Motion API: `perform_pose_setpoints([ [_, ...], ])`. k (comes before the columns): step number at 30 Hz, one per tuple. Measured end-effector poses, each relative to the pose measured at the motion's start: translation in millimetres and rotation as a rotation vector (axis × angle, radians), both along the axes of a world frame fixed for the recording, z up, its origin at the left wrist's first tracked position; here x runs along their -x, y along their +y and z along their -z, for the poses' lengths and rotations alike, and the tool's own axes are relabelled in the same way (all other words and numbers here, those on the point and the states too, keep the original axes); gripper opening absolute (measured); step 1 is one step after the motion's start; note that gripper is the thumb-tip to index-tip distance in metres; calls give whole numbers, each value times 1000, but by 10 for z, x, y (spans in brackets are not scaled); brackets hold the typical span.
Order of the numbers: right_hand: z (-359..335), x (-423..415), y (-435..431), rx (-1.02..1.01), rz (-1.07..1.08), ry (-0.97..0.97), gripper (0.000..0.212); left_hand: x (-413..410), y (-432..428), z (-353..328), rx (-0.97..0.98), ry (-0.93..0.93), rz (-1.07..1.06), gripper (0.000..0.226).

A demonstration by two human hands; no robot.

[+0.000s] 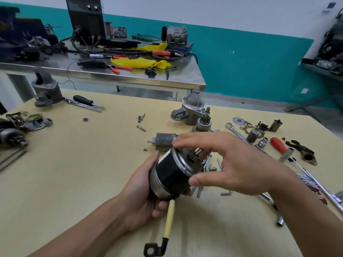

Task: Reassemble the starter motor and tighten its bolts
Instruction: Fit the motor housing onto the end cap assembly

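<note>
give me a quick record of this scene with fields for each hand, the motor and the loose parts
left hand: grips the motor body from the side
right hand: over the motor's silver end, fingertips by the shaft; grip unclear
motor body: held tilted
yellow lead: hangs from the motor's lower end
nose housing: on the table behind, not fitted
loose bolt: lies on the table

The black starter motor body (172, 173), silver-capped, tilts above the wooden table (92, 164), its yellow lead (169, 219) dangling.
</note>
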State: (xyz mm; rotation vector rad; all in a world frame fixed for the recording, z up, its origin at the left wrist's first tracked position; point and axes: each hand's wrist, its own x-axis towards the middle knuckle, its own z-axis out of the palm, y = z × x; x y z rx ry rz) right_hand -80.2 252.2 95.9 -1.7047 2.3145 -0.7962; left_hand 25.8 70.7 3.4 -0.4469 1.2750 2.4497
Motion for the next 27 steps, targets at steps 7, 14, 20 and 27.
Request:
perform_pose_setpoints([
  [7, 134, 21, -87, -19, 29, -135, 65, 21, -2, 34, -27, 45, 108, 88],
  [14, 345, 14, -128, 375, 183, -485, 58, -47, -21, -14, 2, 40, 141, 85],
  [20, 669, -330, -507, 938, 460, -691, 42, -87, 145, -64, -80, -1, 11, 69],
  [27, 622, -335, -533, 969, 314, -674, 30, -88, 104, -122, -113, -15, 51, 69],
])
